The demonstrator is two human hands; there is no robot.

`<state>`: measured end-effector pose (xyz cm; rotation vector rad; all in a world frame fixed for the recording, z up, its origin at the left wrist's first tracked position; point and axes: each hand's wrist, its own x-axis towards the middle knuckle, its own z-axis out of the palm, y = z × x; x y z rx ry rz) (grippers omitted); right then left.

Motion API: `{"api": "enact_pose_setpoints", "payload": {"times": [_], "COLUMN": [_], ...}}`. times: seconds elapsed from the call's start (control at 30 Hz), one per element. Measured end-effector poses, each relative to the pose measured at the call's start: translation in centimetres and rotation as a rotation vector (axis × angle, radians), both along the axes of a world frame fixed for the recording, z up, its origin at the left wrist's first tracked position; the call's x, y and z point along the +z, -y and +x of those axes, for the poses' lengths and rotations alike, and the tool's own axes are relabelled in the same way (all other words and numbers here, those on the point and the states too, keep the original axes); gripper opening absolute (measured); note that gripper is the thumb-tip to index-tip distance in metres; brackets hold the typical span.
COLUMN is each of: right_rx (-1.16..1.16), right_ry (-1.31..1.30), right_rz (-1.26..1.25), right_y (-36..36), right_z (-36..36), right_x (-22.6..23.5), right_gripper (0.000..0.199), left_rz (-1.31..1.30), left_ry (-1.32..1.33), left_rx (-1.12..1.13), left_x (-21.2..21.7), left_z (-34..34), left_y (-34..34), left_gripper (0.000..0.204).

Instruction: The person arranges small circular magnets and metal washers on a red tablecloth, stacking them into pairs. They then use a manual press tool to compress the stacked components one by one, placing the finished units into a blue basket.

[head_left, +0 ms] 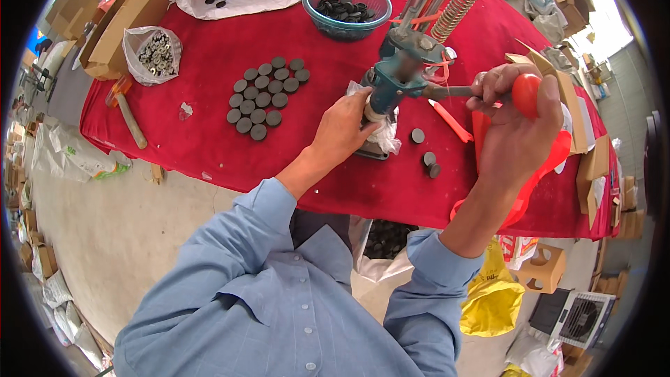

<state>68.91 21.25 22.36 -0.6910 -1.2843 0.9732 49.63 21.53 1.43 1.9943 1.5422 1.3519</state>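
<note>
Clamping one red-knobbed lever [457, 91]: right hand [515, 108]. Lever's long axis runs crosswise, pointing to three o'clock from one press [389, 86]. Left hand [340, 127] touches press at eight o'clock; cannot tell its closure. Three loose discs [417, 136], five o'clock.

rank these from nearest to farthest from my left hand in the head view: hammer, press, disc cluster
Nearest to the left hand first:
1. Press: right beside the fingers, on their right
2. Disc cluster: to the left
3. Hammer: much farther left
</note>
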Motion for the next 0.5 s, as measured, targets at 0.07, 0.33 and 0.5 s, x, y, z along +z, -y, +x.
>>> {"api": "enact_pose_setpoints", "payload": {"times": [0.07,0.33,0.5], "right_rx": [0.035,-0.004,-0.109], "right_ry": [-0.006,0.223,0.135], "right_rz": [0.055,0.482,0.309], "right_y": [0.2,6.3,9.3], "right_z": [0.4,1.3,0.4], "right_x": [-0.6,-10.8,-14.7], "right_gripper": [0.044,0.061,0.066], "left_rz": [0.012,0.151,-0.054], "left_ry": [0.001,-0.243,-0.338], "left_rx": [0.002,0.290,0.481], "left_x": [0.0,0.7,-1.7], "left_z": [0.2,-8.3,-13.2], "left_y": [-0.1,6.3,11.9], "left_gripper": [0.067,0.034,0.036]}}
